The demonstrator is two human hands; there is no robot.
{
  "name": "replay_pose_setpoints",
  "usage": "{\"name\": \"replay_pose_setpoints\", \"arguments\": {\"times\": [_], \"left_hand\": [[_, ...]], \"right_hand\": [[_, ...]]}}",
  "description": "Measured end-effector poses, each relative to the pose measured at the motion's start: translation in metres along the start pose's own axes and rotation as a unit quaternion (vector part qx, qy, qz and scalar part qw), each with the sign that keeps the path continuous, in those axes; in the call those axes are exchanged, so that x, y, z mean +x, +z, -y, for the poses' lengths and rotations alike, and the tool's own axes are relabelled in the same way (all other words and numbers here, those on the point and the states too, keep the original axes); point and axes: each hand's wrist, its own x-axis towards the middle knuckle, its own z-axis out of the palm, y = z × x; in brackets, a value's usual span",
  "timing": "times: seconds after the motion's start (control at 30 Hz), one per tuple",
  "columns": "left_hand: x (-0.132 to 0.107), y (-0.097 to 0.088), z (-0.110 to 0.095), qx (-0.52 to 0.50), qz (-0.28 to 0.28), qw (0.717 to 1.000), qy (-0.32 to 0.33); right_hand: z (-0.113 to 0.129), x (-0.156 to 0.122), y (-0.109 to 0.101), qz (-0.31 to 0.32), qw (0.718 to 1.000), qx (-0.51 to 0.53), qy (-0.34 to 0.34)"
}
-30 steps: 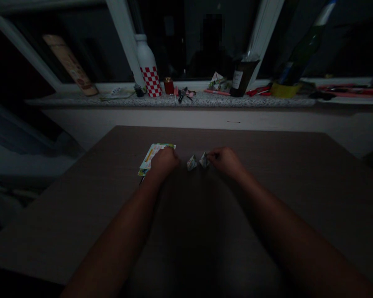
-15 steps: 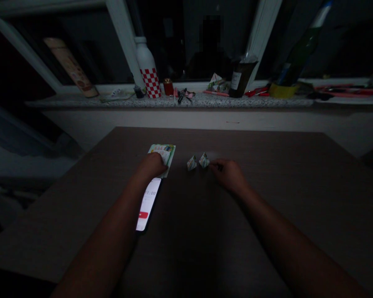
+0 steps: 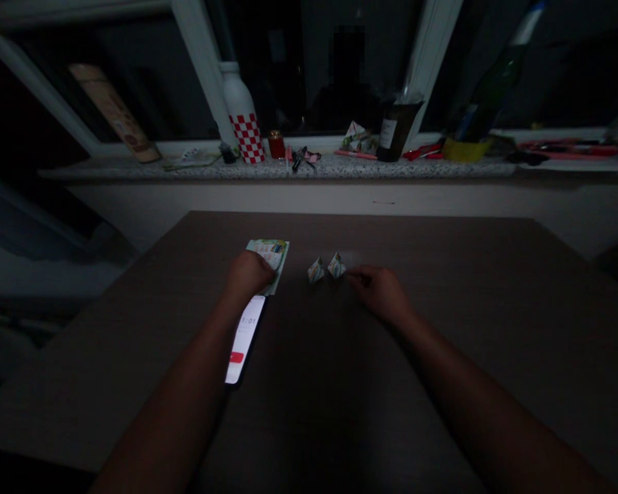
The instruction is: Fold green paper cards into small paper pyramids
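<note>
My left hand [image 3: 250,274] lies over a small stack of printed paper sheets [image 3: 283,255] on the table, its fingers closed at the right side of the top sheet. To the right stand two small pointed shapes of folded paper, a left one [image 3: 316,271] and a right one [image 3: 336,266], side by side with a narrow gap. Just beside the right one is my right hand [image 3: 375,287], fingers pinched together. Whether its fingertips touch the paper or hold anything is too dark to tell. Below my left wrist lies a phone [image 3: 244,341] with a lit timer screen, partly hidden by my forearm.
The brown table [image 3: 443,274] reaches to the wall under a window. On the stone sill [image 3: 185,167] stand a checkered bottle [image 3: 247,130], a tan flask [image 3: 116,113], a red jar [image 3: 277,144], a dark cup [image 3: 395,130] and a green bottle [image 3: 494,86].
My left hand has shifted slightly over the paper stack. The phone's timer has gone up by a second. My right hand and the folded papers have barely moved; the whole view has drifted a little.
</note>
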Motion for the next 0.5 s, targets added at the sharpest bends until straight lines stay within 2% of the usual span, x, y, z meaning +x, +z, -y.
{"name": "replay_pose_setpoints", "arguments": {"times": [0.07, 0.17, 0.23, 0.3, 0.37, 0.5], "left_hand": [[-0.002, -0.001, 0.001, -0.012, -0.012, 1.0, 0.003], [-0.013, -0.006, -0.003, -0.044, -0.063, 0.997, 0.017], [-0.028, -0.01, -0.013, -0.164, -0.12, 0.977, 0.071], [-0.05, -0.013, -0.028, -0.28, -0.13, 0.941, 0.137], [-0.073, -0.012, -0.047, -0.301, -0.098, 0.93, 0.185], [-0.103, 0.005, -0.079, -0.407, 0.056, 0.88, 0.237]], "right_hand": [[0.001, -0.004, -0.001, 0.004, 1.0, 0.006, -0.004], [0.004, -0.015, -0.002, 0.009, 1.0, 0.023, -0.018], [0.006, -0.024, -0.003, 0.011, 0.997, 0.069, -0.037], [0.01, -0.033, -0.004, 0.003, 0.992, 0.123, -0.036], [0.013, -0.041, -0.006, 0.01, 0.982, 0.184, -0.03], [0.016, -0.055, -0.013, 0.036, 0.938, 0.344, -0.002]]}}
